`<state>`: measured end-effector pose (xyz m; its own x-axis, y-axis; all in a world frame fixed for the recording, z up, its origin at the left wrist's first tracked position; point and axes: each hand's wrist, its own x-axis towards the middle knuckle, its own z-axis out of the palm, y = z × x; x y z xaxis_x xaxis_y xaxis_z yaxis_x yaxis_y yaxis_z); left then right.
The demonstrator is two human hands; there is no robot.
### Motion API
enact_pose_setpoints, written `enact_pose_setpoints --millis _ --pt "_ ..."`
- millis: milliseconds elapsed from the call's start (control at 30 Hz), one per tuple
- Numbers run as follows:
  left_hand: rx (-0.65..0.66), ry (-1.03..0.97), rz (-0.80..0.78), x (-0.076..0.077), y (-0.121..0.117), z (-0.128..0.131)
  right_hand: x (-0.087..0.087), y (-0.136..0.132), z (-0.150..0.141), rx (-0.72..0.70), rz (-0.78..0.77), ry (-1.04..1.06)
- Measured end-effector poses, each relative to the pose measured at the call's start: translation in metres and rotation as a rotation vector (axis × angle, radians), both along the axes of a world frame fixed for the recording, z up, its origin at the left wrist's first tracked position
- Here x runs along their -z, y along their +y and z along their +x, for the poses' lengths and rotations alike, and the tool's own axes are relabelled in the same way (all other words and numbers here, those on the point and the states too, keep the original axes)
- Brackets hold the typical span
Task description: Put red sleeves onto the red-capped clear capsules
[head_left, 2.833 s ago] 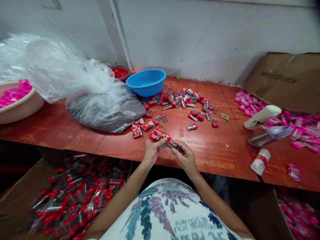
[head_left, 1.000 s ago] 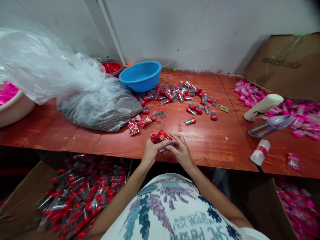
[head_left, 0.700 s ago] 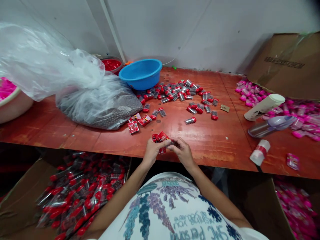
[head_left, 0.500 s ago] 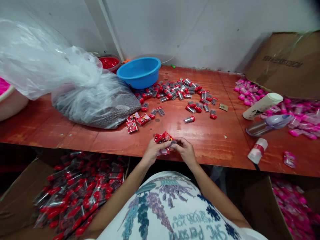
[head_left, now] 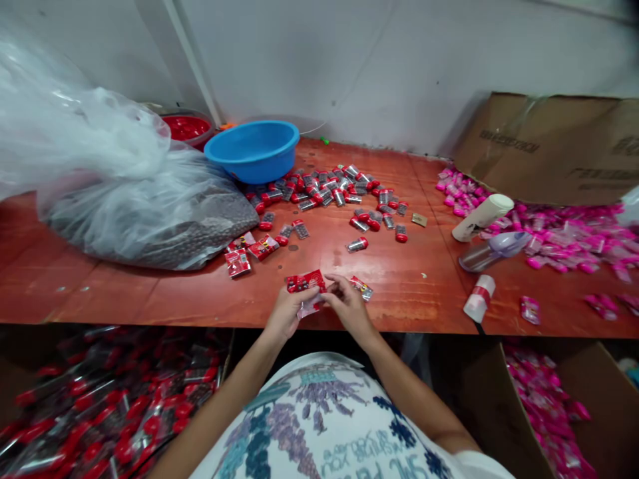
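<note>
My left hand (head_left: 287, 311) is closed on several flat red printed packets (head_left: 305, 282), its thumb lying over them near the table's front edge. My right hand (head_left: 348, 307) has thumb and forefinger at the right edge of the top packet, pinching it. Just beyond the right knuckles, a red-topped packet with grey contents (head_left: 362, 288) lies on the table. Further left rest several more red packets (head_left: 263, 247). Behind them spreads a pile of small clear bottles with red caps (head_left: 327, 187), filled with dark beads.
A clear bag of dark beads (head_left: 164, 219) sits left, beside a blue basin (head_left: 254, 150). Rightward are a pale tumbler (head_left: 482, 217), a clear cup (head_left: 494, 251), a white roll (head_left: 480, 298), pink bottles (head_left: 564, 239) and a carton (head_left: 544, 150). Boxes of red-capped bottles (head_left: 124, 399) and pink packs (head_left: 542, 406) stand below.
My view has turned to the right. The bottle of beads that was between my hands has left them, and a filled packet now lies beyond my right hand, which pinches another red packet.
</note>
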<state>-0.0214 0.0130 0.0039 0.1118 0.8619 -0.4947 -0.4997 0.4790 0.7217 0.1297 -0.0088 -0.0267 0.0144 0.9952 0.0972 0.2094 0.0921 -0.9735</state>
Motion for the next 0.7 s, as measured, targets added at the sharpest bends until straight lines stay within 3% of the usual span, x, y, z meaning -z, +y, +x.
enact_pose_setpoints --millis 100,233,300,333,433,567,700 --pt "-0.030 0.037 -0.005 0.001 0.002 -0.003 -0.007 0.015 -0.006 -0.108 0.071 -0.088" --pt "-0.064 0.041 -0.010 0.003 0.006 -0.007 -0.019 0.045 0.017 -0.292 0.074 -0.313" --pt "-0.122 0.000 -0.033 0.003 0.008 -0.007 -0.022 0.066 0.033 -0.182 -0.064 -0.490" --pt "-0.150 -0.030 -0.050 0.003 0.010 -0.006 -0.022 0.077 0.041 -0.043 -0.155 -0.620" --pt "-0.231 -0.148 -0.109 0.002 0.015 -0.006 -0.018 0.107 0.057 0.183 -0.247 -0.800" --pt "-0.258 -0.286 -0.226 -0.001 0.020 -0.012 -0.007 0.123 0.053 0.156 -0.199 -0.831" --pt "-0.310 -0.358 -0.256 -0.003 0.023 -0.020 -0.003 0.106 0.028 0.015 -0.098 -0.766"
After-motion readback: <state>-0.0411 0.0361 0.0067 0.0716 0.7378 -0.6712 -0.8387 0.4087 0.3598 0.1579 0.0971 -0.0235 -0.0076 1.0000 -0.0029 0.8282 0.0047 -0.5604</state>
